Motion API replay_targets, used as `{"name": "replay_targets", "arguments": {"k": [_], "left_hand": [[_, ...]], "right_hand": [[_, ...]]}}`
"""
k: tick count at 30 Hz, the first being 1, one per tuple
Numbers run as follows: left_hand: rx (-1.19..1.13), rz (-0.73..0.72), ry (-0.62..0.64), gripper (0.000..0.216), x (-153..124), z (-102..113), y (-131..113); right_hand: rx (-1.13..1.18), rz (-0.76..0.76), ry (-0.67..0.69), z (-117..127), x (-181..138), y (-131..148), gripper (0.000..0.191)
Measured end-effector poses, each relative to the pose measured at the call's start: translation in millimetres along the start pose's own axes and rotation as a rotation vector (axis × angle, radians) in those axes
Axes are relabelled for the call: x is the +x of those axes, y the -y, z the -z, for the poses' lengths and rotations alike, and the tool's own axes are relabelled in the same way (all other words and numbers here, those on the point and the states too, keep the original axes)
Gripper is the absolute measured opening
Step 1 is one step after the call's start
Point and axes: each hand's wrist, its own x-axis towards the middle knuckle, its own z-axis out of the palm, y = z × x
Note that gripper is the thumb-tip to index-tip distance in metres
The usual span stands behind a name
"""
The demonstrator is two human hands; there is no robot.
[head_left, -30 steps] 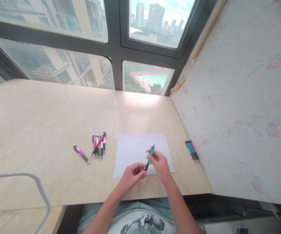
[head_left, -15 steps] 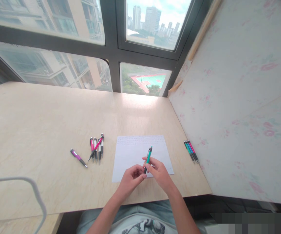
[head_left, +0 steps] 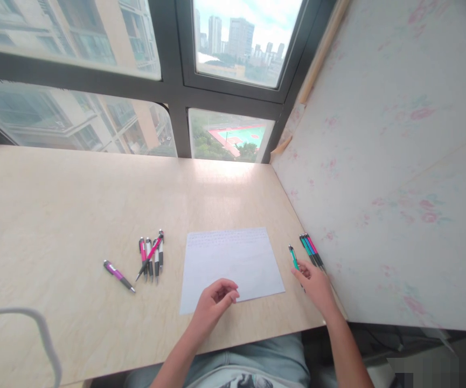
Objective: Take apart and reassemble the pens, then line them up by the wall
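Observation:
My right hand (head_left: 315, 283) is closed on a green pen (head_left: 294, 257) at the right side of the table, just left of a small bunch of green and pink pens (head_left: 312, 251) lying by the wall. My left hand (head_left: 213, 302) hovers over the near edge of a white sheet of paper (head_left: 231, 264), fingers curled loosely, holding nothing. Faint writing runs along the sheet's top.
A cluster of pink and white pens (head_left: 151, 255) lies left of the paper, with a single purple pen (head_left: 118, 275) further left. The light wooden table (head_left: 75, 205) meets windows at the back and a floral-papered wall (head_left: 386, 161) on the right. A white curved rail (head_left: 34, 328) shows at lower left.
My right hand has carried the green pen from over the paper to the right, next to the pens by the wall. My left hand let go of the pen and stayed by the paper.

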Motion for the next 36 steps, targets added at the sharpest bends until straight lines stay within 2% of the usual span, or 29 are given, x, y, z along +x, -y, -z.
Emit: {"name": "replay_targets", "arguments": {"k": [4,9,18,24,31,36], "left_hand": [[0.002,0.007,-0.002,0.024,0.6,0.6,0.4],[0.015,0.008,0.006,0.025,2.4,2.8,3.6],[0.013,0.014,-0.003,0.024,2.1,3.7,4.6],[0.006,0.033,-0.017,0.024,1.7,3.8,4.4],[-0.005,0.019,-0.008,0.022,2.2,4.9,7.0],[-0.02,0.024,-0.009,0.021,2.2,3.9,5.2]], "right_hand": [[-0.269,0.079,-0.079,10.7,9.6,-19.8,0.036],[-0.415,0.147,-0.09,3.8,11.2,-23.2,0.033],[-0.442,0.157,-0.141,-4.8,-1.2,-19.0,0.03],[-0.495,0.128,-0.168,-11.9,-6.1,-22.5,0.018],[-0.599,0.108,-0.362,0.8,13.8,-17.2,0.019],[-0.716,0.121,-0.411,4.9,27.6,-11.2,0.018]]}}
